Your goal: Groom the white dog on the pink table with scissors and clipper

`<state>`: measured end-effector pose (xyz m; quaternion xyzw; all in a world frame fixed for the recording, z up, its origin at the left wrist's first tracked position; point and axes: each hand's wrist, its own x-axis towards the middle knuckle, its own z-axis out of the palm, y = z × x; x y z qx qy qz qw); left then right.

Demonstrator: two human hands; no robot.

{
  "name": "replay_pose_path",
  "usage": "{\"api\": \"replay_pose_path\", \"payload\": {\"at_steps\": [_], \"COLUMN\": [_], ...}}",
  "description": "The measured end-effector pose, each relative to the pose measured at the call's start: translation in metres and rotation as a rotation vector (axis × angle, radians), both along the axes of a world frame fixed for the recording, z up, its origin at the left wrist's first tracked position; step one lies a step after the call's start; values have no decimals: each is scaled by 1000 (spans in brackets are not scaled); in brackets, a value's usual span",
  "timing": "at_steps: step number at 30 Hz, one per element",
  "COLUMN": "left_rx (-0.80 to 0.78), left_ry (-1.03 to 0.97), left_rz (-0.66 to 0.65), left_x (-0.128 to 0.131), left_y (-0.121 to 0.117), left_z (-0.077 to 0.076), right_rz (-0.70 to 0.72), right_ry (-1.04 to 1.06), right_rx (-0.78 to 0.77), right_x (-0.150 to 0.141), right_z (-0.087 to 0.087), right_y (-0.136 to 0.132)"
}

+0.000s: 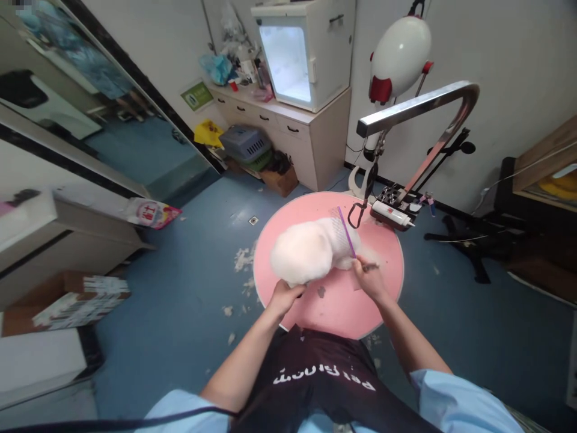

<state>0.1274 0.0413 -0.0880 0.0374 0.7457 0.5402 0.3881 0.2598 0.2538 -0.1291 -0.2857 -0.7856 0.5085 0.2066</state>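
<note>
In the head view, the animal (pixel 302 249) stretches left to right on the table (pixel 336 314), near side against the left hand (pixel 287 297) (clasping or not, I cannot tell). The right hand (pixel 367 279) grips a comb (pixel 346 231) slanting across the animal's right end.

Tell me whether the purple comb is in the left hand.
No, the purple comb is gripped in the right hand.

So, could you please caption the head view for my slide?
Left hand against a fluffy white animal on a pink table, right hand holding a purple comb to its fur.
</note>
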Motion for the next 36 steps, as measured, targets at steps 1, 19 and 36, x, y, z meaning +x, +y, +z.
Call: {"api": "replay_pose_path", "payload": {"at_steps": [1, 19, 36], "left_rx": [7, 212, 241], "left_ry": [-3, -27, 55], "left_rz": [0, -402, -604], "left_x": [-4, -90, -123], "left_y": [-1, -25, -30], "left_z": [0, -10, -37], "right_rz": [42, 179, 306], "right_ry": [15, -235, -508], "right_rx": [185, 1262, 402], "right_x": [3, -28, -85], "right_z": [7, 91, 117], "right_y": [-3, -4, 57]}}
